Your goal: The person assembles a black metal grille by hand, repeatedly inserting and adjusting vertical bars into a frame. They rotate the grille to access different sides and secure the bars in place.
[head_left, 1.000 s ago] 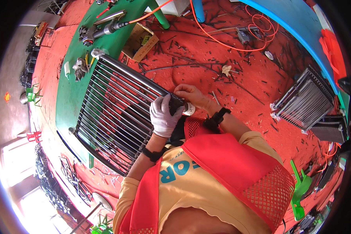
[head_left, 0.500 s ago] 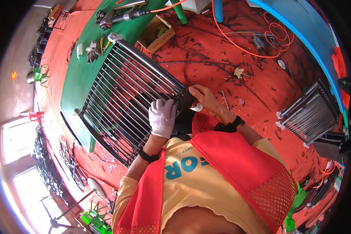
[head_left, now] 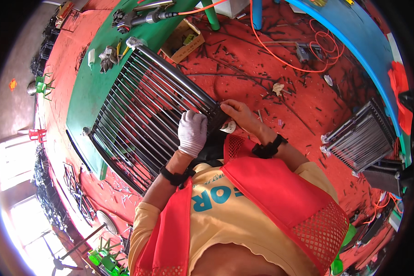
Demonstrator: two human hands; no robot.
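A black metal barred frame slants away to the left, its far end over the green table. Many thin parallel bars run between its thicker end rails. My left hand, in a white knitted glove, is closed with curled fingers on the frame's near edge. At the near right corner, beside the thick rail, my bare right hand grips the frame with the thumb on top. The undersides of my fingers are hidden, so anything small beneath them cannot be made out.
A power tool with an orange hose lies on the green table, near grey gloves and a white bottle. A cardboard box stands behind the frame. Dark scraps litter the red floor. Another barred frame leans at right by a blue table.
My left hand's fingers have curled in tighter on the frame's near edge. My right hand keeps its hold at the corner. The whole view has shifted slightly.
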